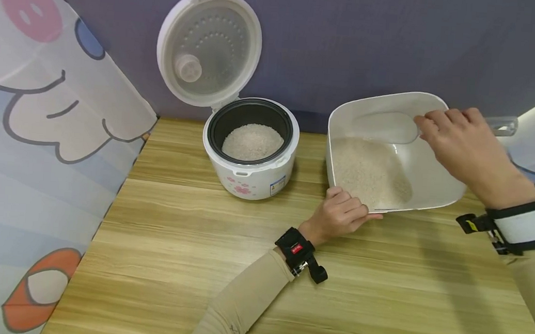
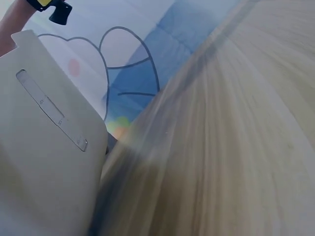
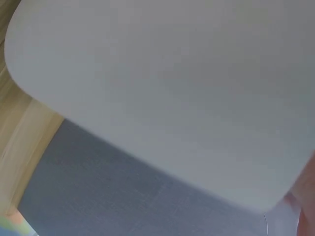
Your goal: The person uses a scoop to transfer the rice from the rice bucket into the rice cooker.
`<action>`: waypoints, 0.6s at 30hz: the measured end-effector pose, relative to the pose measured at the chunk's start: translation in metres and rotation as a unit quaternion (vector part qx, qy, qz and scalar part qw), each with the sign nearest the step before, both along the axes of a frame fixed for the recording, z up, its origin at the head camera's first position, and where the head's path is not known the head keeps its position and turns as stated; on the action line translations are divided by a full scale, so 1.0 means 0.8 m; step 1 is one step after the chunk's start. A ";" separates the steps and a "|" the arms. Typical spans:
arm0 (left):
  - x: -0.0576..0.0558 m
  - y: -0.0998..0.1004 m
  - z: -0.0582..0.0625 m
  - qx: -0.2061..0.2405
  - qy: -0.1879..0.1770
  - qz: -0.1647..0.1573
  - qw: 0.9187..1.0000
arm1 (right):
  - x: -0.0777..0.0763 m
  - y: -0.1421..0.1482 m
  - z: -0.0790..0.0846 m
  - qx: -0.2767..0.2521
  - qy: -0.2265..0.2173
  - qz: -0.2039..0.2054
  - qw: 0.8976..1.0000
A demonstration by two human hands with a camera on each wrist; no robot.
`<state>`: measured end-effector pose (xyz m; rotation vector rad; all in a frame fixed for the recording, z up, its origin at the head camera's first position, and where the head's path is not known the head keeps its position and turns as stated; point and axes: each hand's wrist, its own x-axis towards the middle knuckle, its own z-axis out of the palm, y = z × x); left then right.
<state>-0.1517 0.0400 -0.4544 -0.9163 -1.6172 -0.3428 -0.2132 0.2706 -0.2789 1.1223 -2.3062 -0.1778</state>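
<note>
Scoop (image 1: 385, 127) protrudes both sides of right grip (image 1: 466, 147).

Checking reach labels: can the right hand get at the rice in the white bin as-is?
Likely yes: the right hand holds the clear scoop in the open mouth of the white bin, and no lid covers the rice. The left hand only grips the near rim.

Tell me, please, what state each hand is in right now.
Left hand: holding the white rice bin by its rim.
Right hand: holding the clear scoop.
</note>
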 end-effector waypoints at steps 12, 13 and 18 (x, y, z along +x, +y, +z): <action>0.005 -0.008 -0.008 -0.054 -0.044 -0.014 0.997 | 0.006 0.001 -0.007 0.025 0.007 -0.008 1.000; 0.005 -0.008 -0.008 -0.054 -0.045 -0.012 0.997 | 0.006 0.000 -0.007 0.024 0.010 -0.008 1.000; 0.006 -0.011 -0.012 -0.052 -0.039 -0.001 0.998 | 0.006 -0.005 -0.010 0.020 0.031 0.007 0.999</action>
